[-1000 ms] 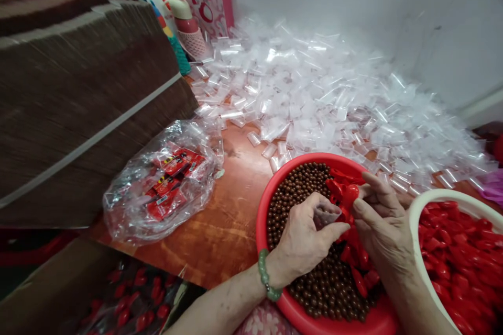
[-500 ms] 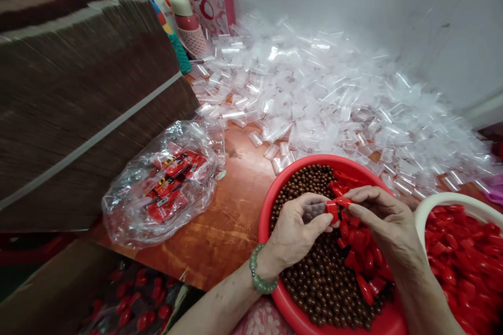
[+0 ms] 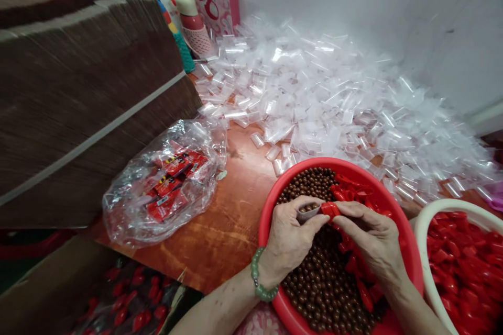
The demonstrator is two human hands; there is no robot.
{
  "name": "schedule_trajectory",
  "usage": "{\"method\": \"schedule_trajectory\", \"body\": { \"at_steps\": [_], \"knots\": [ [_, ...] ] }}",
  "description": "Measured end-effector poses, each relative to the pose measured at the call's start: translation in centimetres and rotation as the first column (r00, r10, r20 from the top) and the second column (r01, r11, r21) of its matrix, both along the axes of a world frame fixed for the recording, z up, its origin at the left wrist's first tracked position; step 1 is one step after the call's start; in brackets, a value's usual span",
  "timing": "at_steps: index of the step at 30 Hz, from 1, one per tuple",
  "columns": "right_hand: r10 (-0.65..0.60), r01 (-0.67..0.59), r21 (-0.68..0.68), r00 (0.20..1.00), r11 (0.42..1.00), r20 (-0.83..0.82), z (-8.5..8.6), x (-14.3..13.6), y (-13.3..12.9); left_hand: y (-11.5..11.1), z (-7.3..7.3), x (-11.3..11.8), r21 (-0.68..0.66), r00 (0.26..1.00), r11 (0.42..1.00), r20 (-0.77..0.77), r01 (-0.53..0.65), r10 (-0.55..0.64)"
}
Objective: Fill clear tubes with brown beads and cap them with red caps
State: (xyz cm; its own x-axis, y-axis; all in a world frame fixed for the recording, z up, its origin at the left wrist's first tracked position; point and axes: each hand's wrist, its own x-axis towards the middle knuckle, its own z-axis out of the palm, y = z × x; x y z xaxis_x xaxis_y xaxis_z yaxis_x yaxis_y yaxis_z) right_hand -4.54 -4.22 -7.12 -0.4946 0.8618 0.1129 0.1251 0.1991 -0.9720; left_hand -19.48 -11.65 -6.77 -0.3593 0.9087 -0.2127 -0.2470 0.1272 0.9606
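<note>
Over a red basin (image 3: pixel 271 193), my left hand (image 3: pixel 293 235) is closed around a small clear sleeve (image 3: pixel 308 210) with brown balls showing inside. A red cap (image 3: pixel 330 210) sits at the sleeve's right end, touched by my left thumb. My right hand (image 3: pixel 369 230) pinches that cap between thumb and fingers. Below both hands lie brown balls (image 3: pixel 322 277) and loose red caps (image 3: pixel 363 293), the caps on the basin's right side. A green bead bracelet (image 3: pixel 257 275) circles my left wrist.
Many clear sleeves (image 3: pixel 314 84) are heaped behind the basin. A cream basin (image 3: pixel 424 230) of red pieces stands at right. On the left are a plastic bag (image 3: pixel 129 193) with red packets and a strapped cardboard stack (image 3: pixel 78 99). A bottle (image 3: pixel 192 21) stands at the back.
The red cap and the clear sleeve are now in line, held closely together. The sleeve has tilted so its left opening and balls show. My right hand has moved slightly left and down.
</note>
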Motion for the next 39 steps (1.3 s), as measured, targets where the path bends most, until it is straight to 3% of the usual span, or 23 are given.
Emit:
{"method": "schedule_trajectory", "body": {
  "at_steps": [4,8,11,15,20,23,26,30,32,35,39],
  "knots": [
    [0.018,-0.020,0.180,1.000,0.983,0.013,-0.3,-0.1,-0.6,0.1,0.0,-0.2,-0.019,0.999,1.000,0.033,-0.017,0.018],
    [0.051,-0.072,0.356,0.996,0.932,0.069,-0.8,-0.4,-0.6,0.4,-0.1,-0.4,-0.034,0.988,0.999,0.150,-0.028,0.032],
    [0.001,-0.097,0.534,0.984,0.840,0.176,-1.1,-0.8,-0.6,0.6,-0.3,-0.4,-0.049,0.948,0.998,0.314,-0.037,0.051],
    [-0.105,-0.115,0.739,0.964,0.664,0.244,-1.0,-1.2,-0.8,0.7,-0.6,-0.3,-0.021,0.910,0.998,0.411,-0.054,0.058],
    [-0.131,-0.167,0.840,0.954,0.517,0.270,-0.7,-1.3,-0.7,0.6,-0.7,-0.3,-0.007,0.914,1.000,0.405,-0.012,0.013],
    [-0.153,-0.197,0.860,0.942,0.471,0.300,-0.6,-1.2,-0.5,0.5,-0.8,-0.4,-0.003,0.914,1.000,0.405,0.010,-0.008],
    [-0.090,-0.204,0.811,0.950,0.549,0.300,-0.4,-1.0,-0.4,0.5,-0.7,-0.6,-0.007,0.917,1.000,0.399,0.025,-0.020],
    [0.063,-0.217,0.561,0.958,0.799,0.280,0.2,-0.4,0.0,0.5,-0.5,-0.8,-0.008,0.941,0.996,0.328,0.086,-0.079],
    [0.070,-0.168,0.446,0.971,0.879,0.227,0.3,-0.2,0.1,0.5,-0.4,-0.8,0.002,0.959,0.993,0.258,0.117,-0.114],
    [0.039,-0.084,0.330,0.989,0.940,0.142,0.2,0.0,0.3,0.6,-0.1,-0.6,0.020,0.969,0.991,0.206,0.133,-0.134],
    [-0.088,0.084,0.152,0.996,0.985,0.018,0.4,0.3,0.5,0.6,0.0,-0.2,0.013,0.918,0.966,0.308,0.257,-0.249]
  ]
}}
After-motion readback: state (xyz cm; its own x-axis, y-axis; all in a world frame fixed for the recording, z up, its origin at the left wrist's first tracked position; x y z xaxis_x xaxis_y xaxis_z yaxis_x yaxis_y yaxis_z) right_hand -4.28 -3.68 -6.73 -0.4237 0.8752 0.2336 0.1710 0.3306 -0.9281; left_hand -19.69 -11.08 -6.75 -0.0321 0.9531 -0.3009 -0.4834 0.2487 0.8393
